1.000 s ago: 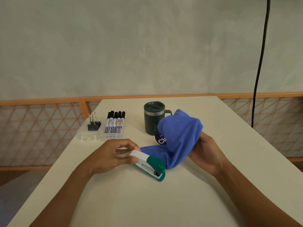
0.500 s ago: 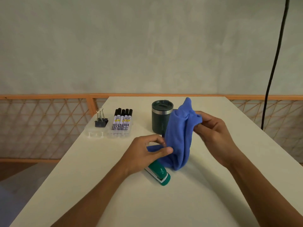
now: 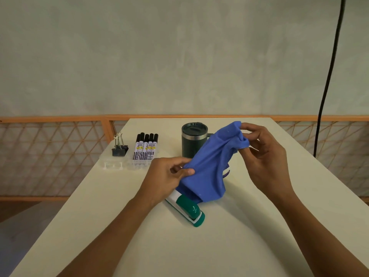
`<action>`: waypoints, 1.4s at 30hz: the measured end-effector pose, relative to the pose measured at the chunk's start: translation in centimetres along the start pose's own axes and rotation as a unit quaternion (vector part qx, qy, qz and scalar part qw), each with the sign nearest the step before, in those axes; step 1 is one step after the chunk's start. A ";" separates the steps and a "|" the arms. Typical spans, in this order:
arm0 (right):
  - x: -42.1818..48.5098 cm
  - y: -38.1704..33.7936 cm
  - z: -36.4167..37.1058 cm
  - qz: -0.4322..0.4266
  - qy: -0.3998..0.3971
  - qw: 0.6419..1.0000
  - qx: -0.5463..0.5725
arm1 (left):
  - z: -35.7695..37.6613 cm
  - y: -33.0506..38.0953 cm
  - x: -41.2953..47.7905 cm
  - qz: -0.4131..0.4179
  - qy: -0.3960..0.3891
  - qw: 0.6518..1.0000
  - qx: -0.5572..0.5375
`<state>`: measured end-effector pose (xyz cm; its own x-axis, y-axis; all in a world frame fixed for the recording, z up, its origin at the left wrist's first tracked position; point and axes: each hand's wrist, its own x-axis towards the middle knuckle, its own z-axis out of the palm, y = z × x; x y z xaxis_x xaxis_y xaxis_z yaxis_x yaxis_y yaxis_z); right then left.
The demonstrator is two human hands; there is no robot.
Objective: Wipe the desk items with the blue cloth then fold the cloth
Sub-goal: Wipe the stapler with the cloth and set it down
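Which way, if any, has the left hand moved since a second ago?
Yes: the left hand moved right, toward the dark green mug, off the green-and-white stapler, and now pinches the blue cloth.

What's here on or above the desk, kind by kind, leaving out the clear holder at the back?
markers: 5
binder clip: 1
mug: 1
stapler: 1
blue cloth: 1
purple item, mostly hidden behind the cloth: 1
Total: 10

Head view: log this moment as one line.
left hand pinches blue cloth | right hand pinches its upper corner | cloth hangs down to stapler | mug, markers, binder clip behind
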<state>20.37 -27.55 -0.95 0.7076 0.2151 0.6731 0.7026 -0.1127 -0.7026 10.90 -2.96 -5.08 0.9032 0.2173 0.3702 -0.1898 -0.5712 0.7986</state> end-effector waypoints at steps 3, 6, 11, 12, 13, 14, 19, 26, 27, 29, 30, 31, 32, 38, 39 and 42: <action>-0.2 -0.6 0.2 0.016 0.007 0.999 0.035 | 0.5 -1.0 0.4 0.076 0.003 0.989 0.127; -0.4 -0.8 0.4 0.024 0.016 0.997 0.072 | 0.5 -1.5 0.8 0.079 -0.015 0.979 0.189; -0.4 -0.7 0.5 0.036 0.022 0.996 0.077 | 0.7 -1.5 0.4 0.111 0.002 0.970 0.218; -0.4 -0.7 0.4 0.043 0.028 0.996 0.074 | 0.6 -1.5 0.5 0.122 0.006 0.969 0.213; -0.4 -0.6 0.3 0.056 0.035 0.995 0.073 | 0.5 -1.5 0.7 0.131 0.007 0.971 0.200; -0.4 -0.4 0.2 0.072 0.040 0.994 0.069 | 0.4 -1.6 0.8 0.138 0.008 0.974 0.180; -0.7 1.1 0.7 0.170 0.052 0.984 0.023 | 0.2 -1.8 0.7 0.118 0.056 0.988 0.087; -1.8 2.5 1.0 0.293 -0.075 0.939 0.165 | -2.3 0.3 -0.3 -0.005 0.021 1.000 0.023; -1.8 2.6 1.0 0.305 -0.078 0.930 0.188 | -3.1 0.1 -0.6 -0.020 -0.025 0.999 0.020; -1.8 2.7 1.0 0.322 -0.074 0.924 0.191 | -5.1 -0.8 -1.1 -0.055 -0.129 0.989 0.056; -1.8 2.6 1.0 0.319 -0.075 0.929 0.169 | -5.8 -1.2 -1.4 -0.064 -0.176 0.978 0.092; -1.8 2.5 0.8 0.304 -0.086 0.940 0.126 | -6.3 -1.5 -1.7 -0.068 -0.210 0.967 0.126; -1.9 2.3 0.6 0.276 -0.099 0.953 0.076 | -6.5 -1.7 -1.9 -0.068 -0.228 0.960 0.147; -2.7 -0.6 0.9 0.096 -0.097 0.990 0.043 | -5.9 -1.3 -2.4 -0.039 -0.205 0.973 0.094; -2.9 -1.0 1.1 0.068 -0.113 0.991 0.033 | -5.8 -1.3 -2.5 -0.041 -0.197 0.975 0.091; -3.3 -1.2 1.4 0.082 -0.180 0.980 0.031 | -5.4 -1.0 -2.6 -0.041 -0.162 0.983 0.080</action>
<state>17.10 -26.79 -2.65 0.7303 0.5279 0.4336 0.5680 -0.1167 -0.8147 6.67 1.32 -4.26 0.9930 0.0197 0.1161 -0.0712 -0.6849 0.7252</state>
